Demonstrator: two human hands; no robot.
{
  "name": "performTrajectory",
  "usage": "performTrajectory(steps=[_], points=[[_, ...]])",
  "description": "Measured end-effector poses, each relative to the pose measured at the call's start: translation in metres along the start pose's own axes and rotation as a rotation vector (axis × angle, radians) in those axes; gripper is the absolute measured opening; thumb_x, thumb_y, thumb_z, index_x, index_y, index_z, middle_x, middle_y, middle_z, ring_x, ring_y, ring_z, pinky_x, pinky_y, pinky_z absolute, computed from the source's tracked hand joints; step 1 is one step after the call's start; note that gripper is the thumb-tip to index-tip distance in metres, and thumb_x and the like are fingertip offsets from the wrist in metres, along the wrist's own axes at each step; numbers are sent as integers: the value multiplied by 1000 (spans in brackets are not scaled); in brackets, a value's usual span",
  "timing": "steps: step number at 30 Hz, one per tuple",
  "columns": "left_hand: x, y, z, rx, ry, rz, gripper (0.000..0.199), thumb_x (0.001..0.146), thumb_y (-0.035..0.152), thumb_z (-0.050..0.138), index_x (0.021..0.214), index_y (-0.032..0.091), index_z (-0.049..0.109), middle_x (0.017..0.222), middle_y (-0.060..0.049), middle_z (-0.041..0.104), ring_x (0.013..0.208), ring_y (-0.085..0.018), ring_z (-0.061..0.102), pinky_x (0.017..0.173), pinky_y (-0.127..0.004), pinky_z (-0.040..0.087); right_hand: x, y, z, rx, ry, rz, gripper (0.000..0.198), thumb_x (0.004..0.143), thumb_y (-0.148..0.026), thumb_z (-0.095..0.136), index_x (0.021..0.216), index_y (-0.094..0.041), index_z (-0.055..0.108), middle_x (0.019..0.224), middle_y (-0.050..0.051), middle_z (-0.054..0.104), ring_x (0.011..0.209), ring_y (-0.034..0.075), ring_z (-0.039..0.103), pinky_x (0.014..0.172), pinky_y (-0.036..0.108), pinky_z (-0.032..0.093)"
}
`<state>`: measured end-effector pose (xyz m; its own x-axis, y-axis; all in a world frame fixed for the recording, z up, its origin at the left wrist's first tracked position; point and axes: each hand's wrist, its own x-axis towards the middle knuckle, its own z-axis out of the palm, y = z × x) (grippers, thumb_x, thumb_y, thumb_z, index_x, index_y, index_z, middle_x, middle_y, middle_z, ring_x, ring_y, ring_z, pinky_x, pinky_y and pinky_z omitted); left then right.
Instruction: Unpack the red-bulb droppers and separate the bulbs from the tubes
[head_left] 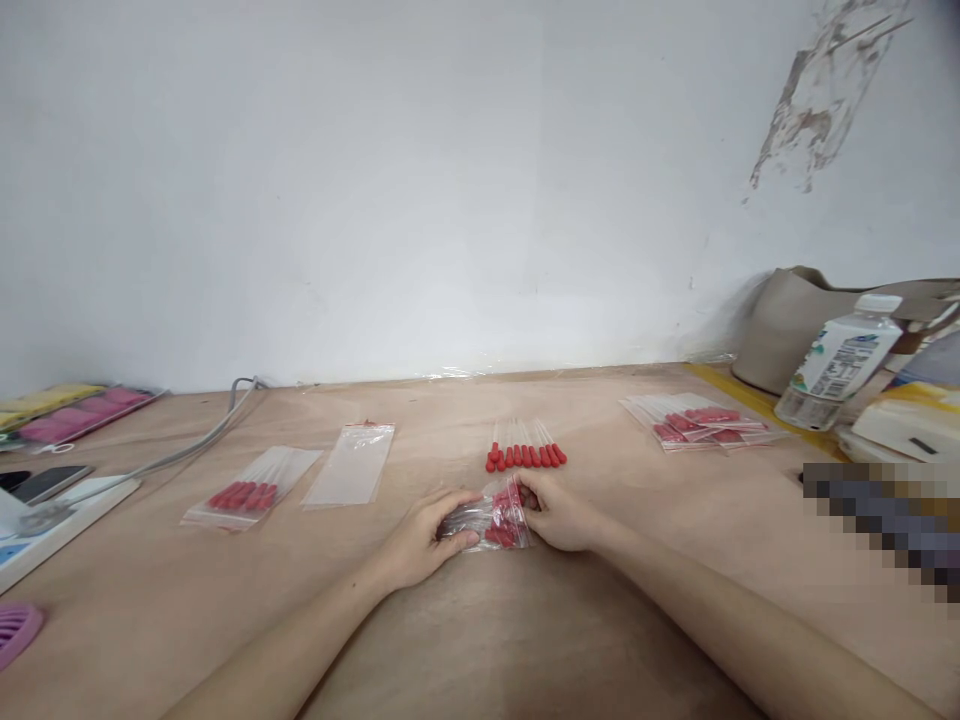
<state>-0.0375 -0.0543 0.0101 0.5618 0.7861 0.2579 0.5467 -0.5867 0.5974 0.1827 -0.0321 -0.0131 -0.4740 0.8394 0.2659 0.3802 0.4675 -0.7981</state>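
Left fingers (456, 543) and right fingers (531, 490) grasp the clear bag (469, 518), partly hiding the red-tipped rods (501, 536) inside.

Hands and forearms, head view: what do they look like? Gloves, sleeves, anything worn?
Left hand and right hand: ungloved. Left forearm and right forearm: bare as far as they show, no sleeves, watch or bracelet in view. No rings visible, though some fingers are partly hidden.
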Motion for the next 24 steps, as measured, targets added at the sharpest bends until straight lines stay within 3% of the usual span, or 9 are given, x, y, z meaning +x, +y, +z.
performTrajectory(steps=[7, 15, 18, 24], points=[[0, 0, 0, 16, 2, 5, 36, 80, 32, 53, 115, 24, 50, 108, -3, 57, 97, -18, 52, 84, -30, 42, -2, -7, -6, 164, -81, 47, 19, 71, -16, 57, 89, -16, 49, 78, 0, 55, 66, 10, 52, 55, 21, 40], [0, 1, -1, 27, 10, 13, 36, 80, 33, 54, 115, 24, 51, 108, -4, 57, 97, -19, 52, 85, -31, 41, -1, -13, -10, 173, -91, 118, 19, 66, -15, 62, 80, -16, 50, 72, -2, 55, 61, 9, 50, 53, 20, 39], [-1, 2, -2, 31, -2, -6, 36, 80, 33, 53, 115, 24, 51, 105, -4, 57, 94, -19, 52, 83, -31, 42, -3, -17, -19, 273, -108, 159, 22, 66, -18, 63, 83, -16, 51, 74, -1, 58, 64, 10, 54, 57, 22, 42], [-1, 0, -2, 43, -8, -16, 37, 80, 35, 53, 116, 25, 51, 108, -4, 57, 96, -20, 52, 84, -33, 42, -5, -14, -48, 260, -90, 261, 20, 64, -22, 66, 81, -16, 57, 75, 0, 62, 67, 11, 56, 56, 21, 41]])
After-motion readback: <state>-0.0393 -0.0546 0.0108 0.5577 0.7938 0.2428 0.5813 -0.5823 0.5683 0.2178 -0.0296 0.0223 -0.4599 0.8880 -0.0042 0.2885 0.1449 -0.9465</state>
